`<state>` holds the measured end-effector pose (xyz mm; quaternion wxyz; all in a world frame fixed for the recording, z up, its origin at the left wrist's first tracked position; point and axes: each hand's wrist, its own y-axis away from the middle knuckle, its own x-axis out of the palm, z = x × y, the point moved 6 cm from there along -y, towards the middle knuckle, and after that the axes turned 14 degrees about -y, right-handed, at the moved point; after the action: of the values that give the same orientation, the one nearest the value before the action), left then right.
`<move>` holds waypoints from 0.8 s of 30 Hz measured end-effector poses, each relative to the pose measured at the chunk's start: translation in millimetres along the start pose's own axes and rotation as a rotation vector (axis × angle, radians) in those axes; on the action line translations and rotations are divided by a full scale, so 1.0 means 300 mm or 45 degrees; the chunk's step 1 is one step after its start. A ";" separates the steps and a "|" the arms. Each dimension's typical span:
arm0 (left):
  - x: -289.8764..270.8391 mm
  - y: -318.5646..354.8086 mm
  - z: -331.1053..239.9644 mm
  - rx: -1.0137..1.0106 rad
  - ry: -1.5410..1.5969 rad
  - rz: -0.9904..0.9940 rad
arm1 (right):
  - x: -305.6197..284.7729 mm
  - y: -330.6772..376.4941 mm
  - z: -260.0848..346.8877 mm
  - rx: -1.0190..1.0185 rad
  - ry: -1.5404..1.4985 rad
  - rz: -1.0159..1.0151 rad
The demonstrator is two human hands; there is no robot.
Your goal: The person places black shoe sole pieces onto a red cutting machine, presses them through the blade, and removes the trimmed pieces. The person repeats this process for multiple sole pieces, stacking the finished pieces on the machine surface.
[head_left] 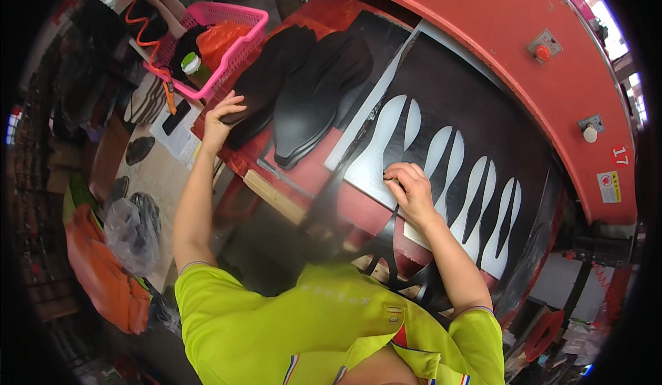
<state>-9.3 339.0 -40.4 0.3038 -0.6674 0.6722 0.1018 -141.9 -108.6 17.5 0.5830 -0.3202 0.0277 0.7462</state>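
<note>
My left hand rests against the left side of a pile of black sole-shaped pieces, its fingers stretched out and a little apart. Beside that pile lies a second stack of similar black pieces. My right hand is pinched at the edge of a cut-out in a black sheet. Several sole-shaped openings in the sheet show a white board underneath. Black strips of cut-out sheet hang over the near edge, in front of my body. What lies between my right fingertips is partly hidden.
A red machine beam with knobs arches over the far right. At the upper left stands a pink basket holding a green-lidded jar and an orange-red bag. A side table carries papers, a phone and a clear plastic bag.
</note>
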 end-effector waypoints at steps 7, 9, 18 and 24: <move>-0.030 0.161 -0.055 0.122 -0.380 0.164 | 0.006 0.003 -0.008 -0.023 -0.012 0.032; -0.046 0.176 -0.117 0.230 -0.784 0.342 | -0.001 0.003 0.005 -0.079 -0.014 0.007; 0.166 0.218 -0.513 -0.037 -0.381 0.545 | -0.361 0.297 0.100 0.160 0.114 -0.066; 0.464 0.400 -0.583 -0.179 -0.158 0.849 | -0.759 1.039 0.099 1.259 0.816 -0.810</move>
<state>-161.7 138.5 -9.2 0.2475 -0.4228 0.8250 0.2818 -405.7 -389.6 53.7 0.8157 -0.2136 0.4424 0.3056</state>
